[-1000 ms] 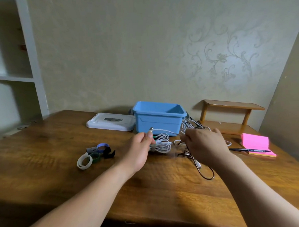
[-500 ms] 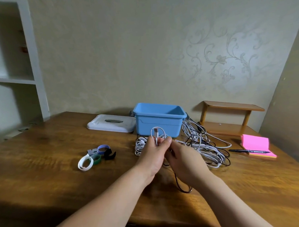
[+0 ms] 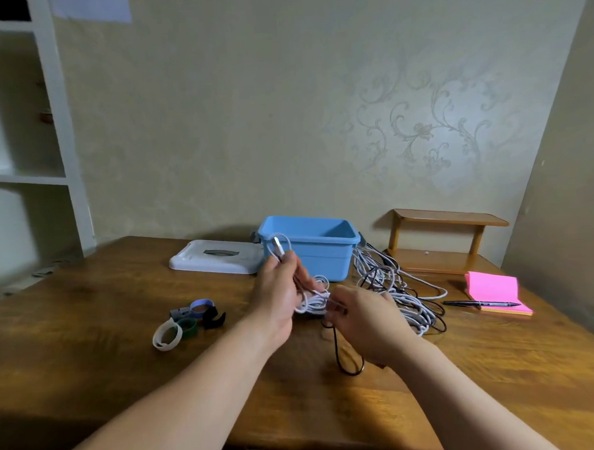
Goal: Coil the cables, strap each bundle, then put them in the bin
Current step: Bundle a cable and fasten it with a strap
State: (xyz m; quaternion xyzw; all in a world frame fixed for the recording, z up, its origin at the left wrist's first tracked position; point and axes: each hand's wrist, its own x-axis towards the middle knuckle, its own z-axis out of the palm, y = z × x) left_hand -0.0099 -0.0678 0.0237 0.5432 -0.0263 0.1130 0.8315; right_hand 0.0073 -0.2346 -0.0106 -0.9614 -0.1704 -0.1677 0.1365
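**Both hands on the white cable**

Head view: the left hand (image 3: 278, 304) gripped a thin, glossy white cable (image 3: 317, 297), a small loop standing above its fingers. The right hand (image 3: 364, 324) pinched the slack strands. Just behind sat the open blue rectangular plastic bin (image 3: 310, 248), on the grained wooden table (image 3: 105, 318).

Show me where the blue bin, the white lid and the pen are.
bin (image 3: 328, 261), head view, on its front wall.
lid (image 3: 195, 260), head view, on its top, left of the handle slot.
pen (image 3: 481, 303), head view, on the middle of its barrel.
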